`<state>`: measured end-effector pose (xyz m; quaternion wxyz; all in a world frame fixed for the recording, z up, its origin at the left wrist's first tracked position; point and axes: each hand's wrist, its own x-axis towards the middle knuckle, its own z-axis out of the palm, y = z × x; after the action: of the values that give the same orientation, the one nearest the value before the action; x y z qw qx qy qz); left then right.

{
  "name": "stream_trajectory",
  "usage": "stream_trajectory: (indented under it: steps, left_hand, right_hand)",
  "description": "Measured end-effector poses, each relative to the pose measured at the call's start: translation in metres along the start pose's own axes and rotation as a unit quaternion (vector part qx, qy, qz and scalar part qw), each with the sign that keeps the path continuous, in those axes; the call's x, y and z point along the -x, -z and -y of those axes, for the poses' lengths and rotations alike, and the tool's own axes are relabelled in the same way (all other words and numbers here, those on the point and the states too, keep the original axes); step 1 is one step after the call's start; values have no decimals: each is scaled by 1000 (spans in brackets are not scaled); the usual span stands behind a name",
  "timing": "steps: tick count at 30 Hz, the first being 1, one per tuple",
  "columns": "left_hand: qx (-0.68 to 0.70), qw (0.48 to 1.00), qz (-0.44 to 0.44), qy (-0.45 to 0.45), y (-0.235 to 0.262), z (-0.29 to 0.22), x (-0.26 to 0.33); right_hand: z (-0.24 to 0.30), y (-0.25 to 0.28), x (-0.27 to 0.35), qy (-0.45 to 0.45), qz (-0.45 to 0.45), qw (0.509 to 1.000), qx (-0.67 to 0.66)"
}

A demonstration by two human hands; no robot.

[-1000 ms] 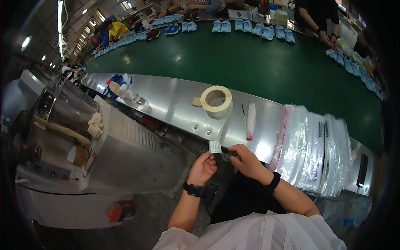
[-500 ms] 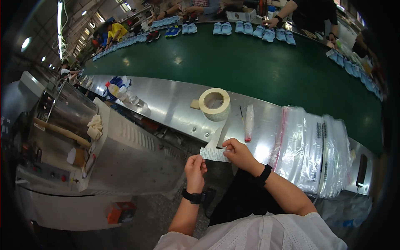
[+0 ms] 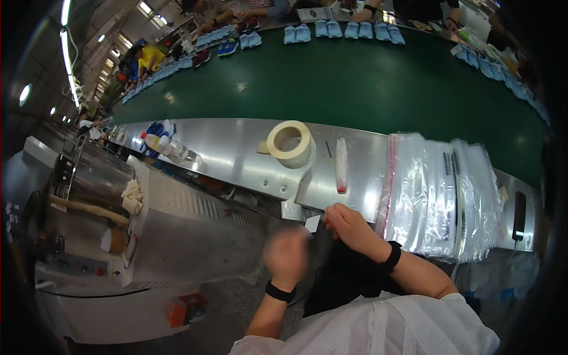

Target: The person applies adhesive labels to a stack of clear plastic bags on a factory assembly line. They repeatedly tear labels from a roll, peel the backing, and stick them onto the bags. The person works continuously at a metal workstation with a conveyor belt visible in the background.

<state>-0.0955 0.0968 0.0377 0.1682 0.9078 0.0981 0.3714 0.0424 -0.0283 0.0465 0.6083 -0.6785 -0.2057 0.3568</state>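
Observation:
A cream roll of label strip [image 3: 300,157] stands on the metal ledge, its loose strip [image 3: 290,210] hanging over the near edge. Just beyond my hands, a small white label piece [image 3: 312,223] shows at an angle. It sits close to the upper side of my left hand [image 3: 288,255], whose fingers are blurred out. My right hand [image 3: 353,229] is closed, thumb and fingers curled together beside the label piece. Whether it touches that piece, or what is in its fingers, is hidden.
Stacked clear plastic bags [image 3: 421,195] lie on the ledge at right. A slim wrapped stick-like item [image 3: 341,164] and plastic bottles [image 3: 168,146] share the ledge. Pairs of light-blue shoes [image 3: 358,30] line the green belt's [image 3: 331,86] far side, with people behind. A metal machine [image 3: 183,228] stands at left.
My hands were pinching a printed white strip between them; now they are farther apart and the left is lower. Only a small white piece shows there, and the strip hangs from the roll.

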Motion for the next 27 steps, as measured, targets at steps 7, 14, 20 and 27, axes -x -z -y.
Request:
stream_trajectory:
  steps: [7, 14, 20, 27]
  left_hand:
    - [118, 988, 69, -77, -31, -41, -15]
    - [550, 741, 287, 257, -58, -68, -33]
    - [583, 680, 356, 265, -80, -81, -41]
    - [232, 929, 270, -105, -116, -91, -37]
  right_hand:
    - [-3, 57, 57, -40, -50, 997, -41]
    - [15, 89, 104, 103, -144, 972, 152]
    - [9, 116, 110, 31, -151, 988, -20]
    - [-30, 124, 52, 99, -372, 757, 528]
